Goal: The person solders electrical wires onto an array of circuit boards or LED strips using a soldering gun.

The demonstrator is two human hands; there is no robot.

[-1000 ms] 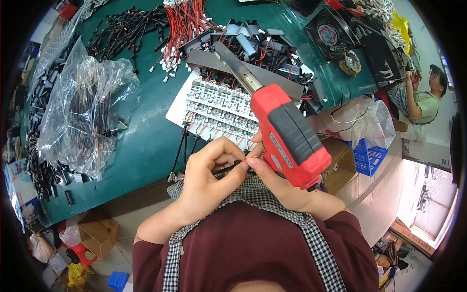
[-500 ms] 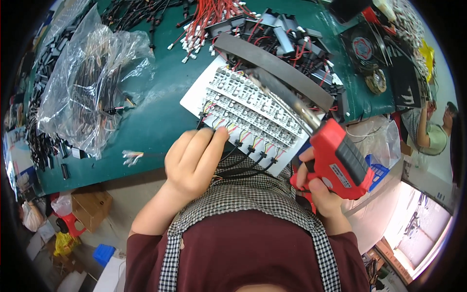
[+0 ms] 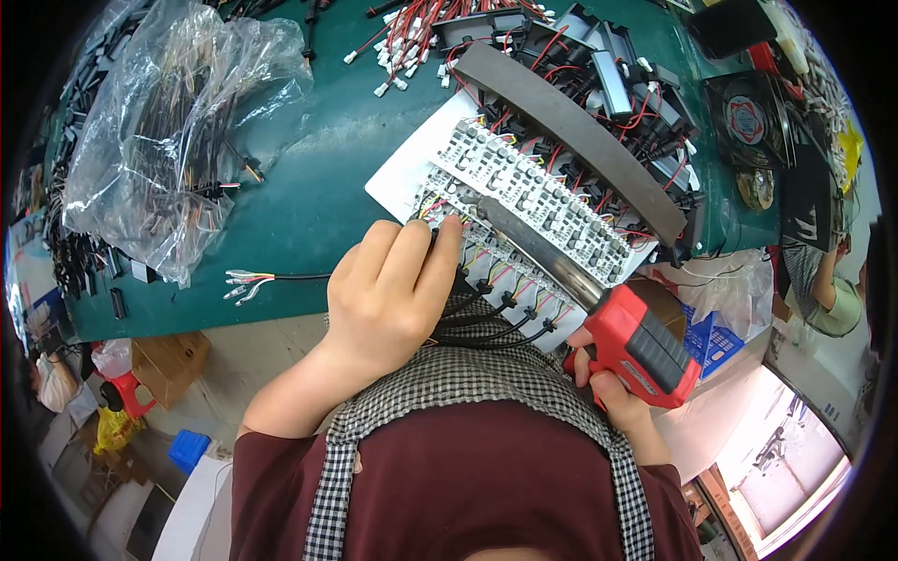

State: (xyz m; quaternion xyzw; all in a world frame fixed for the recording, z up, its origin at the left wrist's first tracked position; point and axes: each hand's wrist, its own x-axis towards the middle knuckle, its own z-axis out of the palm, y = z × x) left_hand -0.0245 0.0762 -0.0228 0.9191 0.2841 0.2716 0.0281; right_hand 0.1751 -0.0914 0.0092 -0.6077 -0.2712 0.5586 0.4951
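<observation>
My right hand [image 3: 613, 388] grips a red soldering gun [image 3: 645, 346] by its handle. The gun's long metal barrel slants up and left across the circuit boards [image 3: 533, 187], its dark tip close to my left fingertips. My left hand [image 3: 393, 280] is closed in a pinch on a black cable [image 3: 304, 277] at the lower left edge of the boards; its stripped wire ends stick out to the left. The pinched end is mostly hidden by my fingers. To the right of them, several black cables with thin coloured wires [image 3: 510, 299] run along the boards' near edge.
A dark curved bar [image 3: 571, 131] lies along the far side of the boards. Behind it are piled black housings [image 3: 613, 84] and red wires with white connectors [image 3: 412, 47]. A clear bag of cables [image 3: 168, 140] lies left on the green table [image 3: 309, 178]. Another person [image 3: 832, 290] is far right.
The soldering gun's tip has come down toward my left fingertips. My left hand has moved slightly right and up in the picture; the whole view has shifted a little.
</observation>
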